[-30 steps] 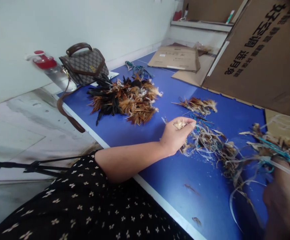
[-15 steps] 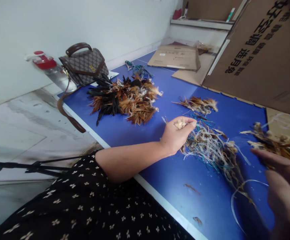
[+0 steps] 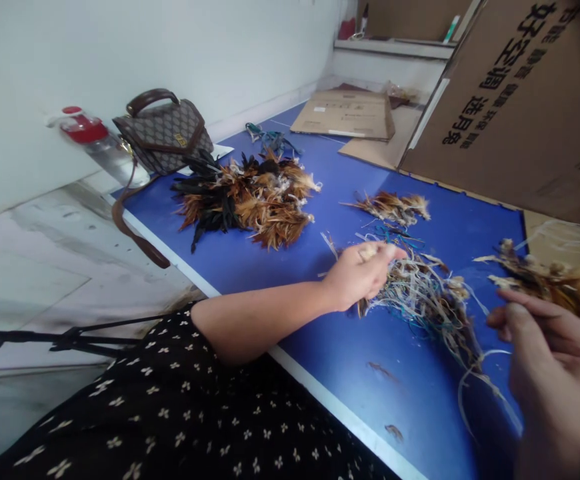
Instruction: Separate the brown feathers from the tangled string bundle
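Observation:
My left hand (image 3: 357, 275) is closed around a bundle of feathers, whose pale quill ends (image 3: 368, 252) show at the top of the fist. The rest of the bundle is mostly hidden by the hand. Just beyond and below it lies a tangled heap of white and teal strings (image 3: 420, 287) with feather scraps. At the right my right hand (image 3: 545, 340) hovers, thumb drawn in close to the bent fingers and index finger stretched forward. Whether anything small is between them cannot be made out. Its fingertips are near a pile of golden-brown feathers (image 3: 560, 280).
Brown and black feather bundles (image 3: 255, 200) lie on the blue table (image 3: 330, 347), with a smaller feather clump (image 3: 395, 205) farther right. Behind stand a handbag (image 3: 167, 137) and a red-capped bottle (image 3: 103, 147). A large cardboard box (image 3: 515, 113) borders the right; flat cardboard (image 3: 345, 115) lies behind.
My right hand has moved slightly left and up, its thumb coming closer to the fingers. My left hand has turned a little and shifted right, still gripping the feathers. The view has shifted slightly.

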Demonstrator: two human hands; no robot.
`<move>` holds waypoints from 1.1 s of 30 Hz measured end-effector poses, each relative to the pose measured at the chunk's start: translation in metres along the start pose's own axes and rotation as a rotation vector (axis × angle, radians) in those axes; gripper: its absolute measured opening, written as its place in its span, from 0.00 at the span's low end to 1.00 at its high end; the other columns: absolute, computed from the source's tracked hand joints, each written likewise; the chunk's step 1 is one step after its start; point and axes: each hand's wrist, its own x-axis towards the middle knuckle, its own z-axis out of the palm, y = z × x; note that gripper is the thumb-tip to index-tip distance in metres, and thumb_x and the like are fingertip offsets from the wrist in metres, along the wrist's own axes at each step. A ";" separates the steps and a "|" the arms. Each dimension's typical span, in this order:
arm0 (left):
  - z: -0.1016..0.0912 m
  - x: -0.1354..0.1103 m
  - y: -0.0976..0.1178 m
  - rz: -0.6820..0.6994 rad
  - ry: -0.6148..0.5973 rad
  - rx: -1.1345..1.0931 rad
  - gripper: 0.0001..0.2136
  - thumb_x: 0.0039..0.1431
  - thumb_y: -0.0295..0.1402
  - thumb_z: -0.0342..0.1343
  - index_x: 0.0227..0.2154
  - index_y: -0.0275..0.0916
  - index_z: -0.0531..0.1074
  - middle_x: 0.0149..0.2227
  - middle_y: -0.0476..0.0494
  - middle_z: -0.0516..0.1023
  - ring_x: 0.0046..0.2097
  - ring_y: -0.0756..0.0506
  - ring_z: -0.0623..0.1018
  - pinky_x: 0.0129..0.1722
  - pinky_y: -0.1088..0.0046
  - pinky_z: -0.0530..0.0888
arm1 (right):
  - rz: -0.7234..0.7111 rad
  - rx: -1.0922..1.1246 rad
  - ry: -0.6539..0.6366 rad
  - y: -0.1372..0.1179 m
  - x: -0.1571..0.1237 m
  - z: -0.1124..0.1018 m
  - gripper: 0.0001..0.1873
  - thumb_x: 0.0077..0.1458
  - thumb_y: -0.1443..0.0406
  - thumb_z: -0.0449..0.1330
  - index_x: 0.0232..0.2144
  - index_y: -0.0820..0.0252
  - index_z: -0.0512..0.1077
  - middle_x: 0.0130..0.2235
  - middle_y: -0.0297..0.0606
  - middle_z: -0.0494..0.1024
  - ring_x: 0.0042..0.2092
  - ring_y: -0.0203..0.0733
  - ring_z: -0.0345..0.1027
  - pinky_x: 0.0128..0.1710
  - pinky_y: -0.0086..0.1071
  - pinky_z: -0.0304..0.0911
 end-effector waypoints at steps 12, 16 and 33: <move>-0.002 -0.013 -0.025 0.038 -0.323 0.375 0.36 0.49 0.26 0.79 0.62 0.42 0.75 0.43 0.43 0.86 0.43 0.43 0.87 0.47 0.63 0.83 | -0.215 0.038 -0.496 -0.022 -0.029 0.049 0.29 0.61 0.39 0.78 0.52 0.52 0.86 0.48 0.43 0.88 0.36 0.41 0.79 0.34 0.35 0.78; -0.005 -0.014 -0.029 0.039 -0.348 0.629 0.38 0.49 0.28 0.76 0.64 0.45 0.75 0.49 0.40 0.88 0.52 0.34 0.89 0.59 0.51 0.84 | -0.142 0.050 -0.473 -0.025 -0.035 0.057 0.29 0.61 0.38 0.76 0.47 0.54 0.87 0.39 0.40 0.88 0.30 0.39 0.76 0.28 0.33 0.74; 0.003 -0.014 -0.021 0.133 -0.325 0.989 0.07 0.72 0.37 0.62 0.37 0.44 0.73 0.38 0.39 0.80 0.42 0.38 0.81 0.49 0.54 0.81 | -0.053 0.005 -0.290 -0.005 -0.036 0.060 0.26 0.65 0.37 0.72 0.43 0.51 0.88 0.38 0.37 0.91 0.34 0.43 0.84 0.35 0.33 0.81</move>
